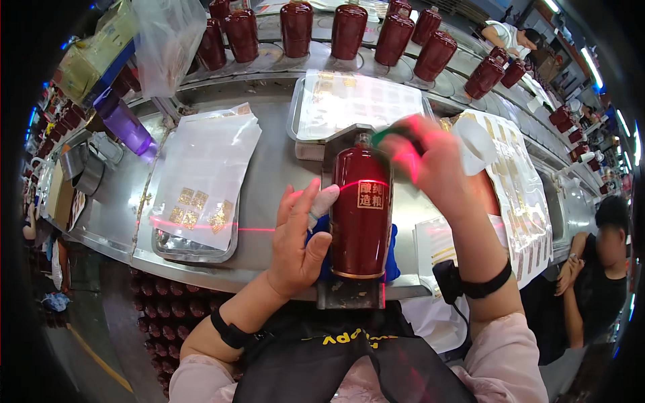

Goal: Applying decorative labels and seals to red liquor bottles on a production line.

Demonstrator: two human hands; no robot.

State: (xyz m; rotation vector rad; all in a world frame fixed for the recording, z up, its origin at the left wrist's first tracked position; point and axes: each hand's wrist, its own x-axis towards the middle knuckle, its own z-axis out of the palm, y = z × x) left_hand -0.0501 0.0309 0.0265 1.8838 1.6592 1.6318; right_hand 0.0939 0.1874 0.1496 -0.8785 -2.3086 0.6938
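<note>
A dark red glossy bottle (361, 228) with a gold square emblem lies in a metal cradle (349, 295) in front of me, neck pointing away. A red light line crosses it. My left hand (299, 232) is at the bottle's left side, open with fingers spread, a white wrap on one finger. My right hand (426, 151) is beside the bottle neck, blurred, its fingers closed around a dark green piece (388, 136) whose kind I cannot make out. Blue cloth (393, 252) shows under the bottle on both sides.
A tray (195, 254) at left carries a sheet (205, 168) with gold stickers. Another sheet-covered tray (293, 111) stands behind the cradle. At right lie striped gold sheets (521, 201) and a white roll (474, 144). Red bottles (349, 32) line a conveyor; a purple bottle (124, 124) stands left.
</note>
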